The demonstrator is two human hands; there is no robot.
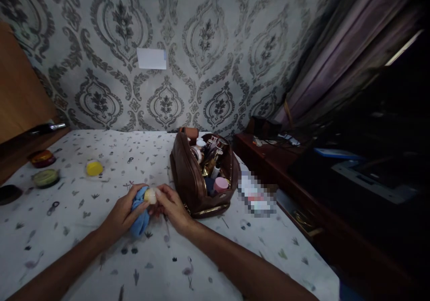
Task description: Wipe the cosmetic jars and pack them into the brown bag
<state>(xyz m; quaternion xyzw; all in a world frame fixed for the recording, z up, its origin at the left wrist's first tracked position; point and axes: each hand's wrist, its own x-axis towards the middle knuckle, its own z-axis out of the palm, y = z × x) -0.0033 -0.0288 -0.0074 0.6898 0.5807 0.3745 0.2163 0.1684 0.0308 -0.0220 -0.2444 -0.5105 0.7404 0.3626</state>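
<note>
My left hand (pixel 130 208) is closed around a bunched blue cloth (pixel 140 222) and presses it to a small pale yellow container with a translucent end (pixel 151 196). The fingers of my right hand (pixel 172 206) pinch the translucent end of that container from the right. Both hands are held together over the patterned white cloth, left of a brown bag (pixel 188 180). The bag stands unzipped, packed with cosmetics, among them a pink-lidded jar (pixel 221 184) and several bottles. What kind of container I hold is too small to make out.
A yellow round item (pixel 94 168) lies to the left, and a green-topped jar (pixel 46 178) and an orange-red jar (pixel 41 158) stand farther left. A blurred packet (pixel 257 195) lies right of the bag. Beyond the right edge is a dark red desk (pixel 268 157) with an open drawer.
</note>
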